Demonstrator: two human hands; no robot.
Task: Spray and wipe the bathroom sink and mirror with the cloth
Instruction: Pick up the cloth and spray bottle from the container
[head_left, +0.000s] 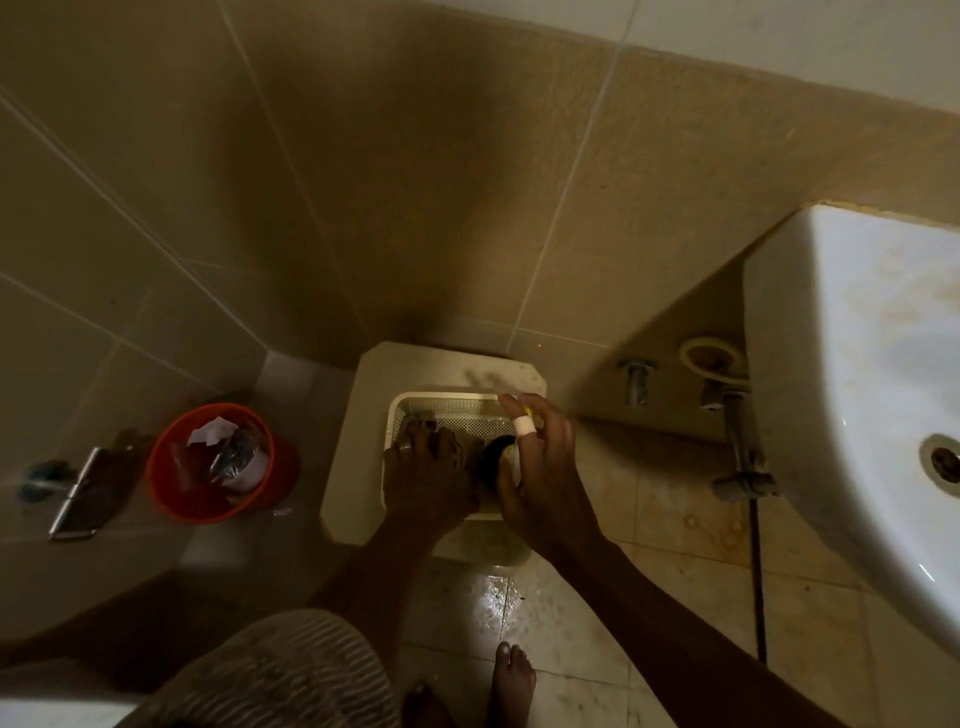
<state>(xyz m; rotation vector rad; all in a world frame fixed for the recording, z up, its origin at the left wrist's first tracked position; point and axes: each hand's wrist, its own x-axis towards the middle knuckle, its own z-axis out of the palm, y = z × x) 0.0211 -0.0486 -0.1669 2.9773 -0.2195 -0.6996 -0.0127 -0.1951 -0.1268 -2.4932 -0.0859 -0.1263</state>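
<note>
Sink (852, 374) hangs right of the basket (402, 402), unwiped. Left hand (426, 467) presses a dark cloth inside it; right hand (540, 467) curls round a pale bottle. Wet floor (483, 597) nearby could cause slipping.

The room was dim, its walls (415, 182) faced in large tan tiles with pale grout lines. The floor (649, 587) was laid in paler tiles, wet and shining near the bottom centre, and a cream-coloured stool (363, 415) stood in the corner against the wall. An orange waste bin (208, 499) holding crumpled litter sat to its left, near a metal holder (72, 499) on the wall.
</note>
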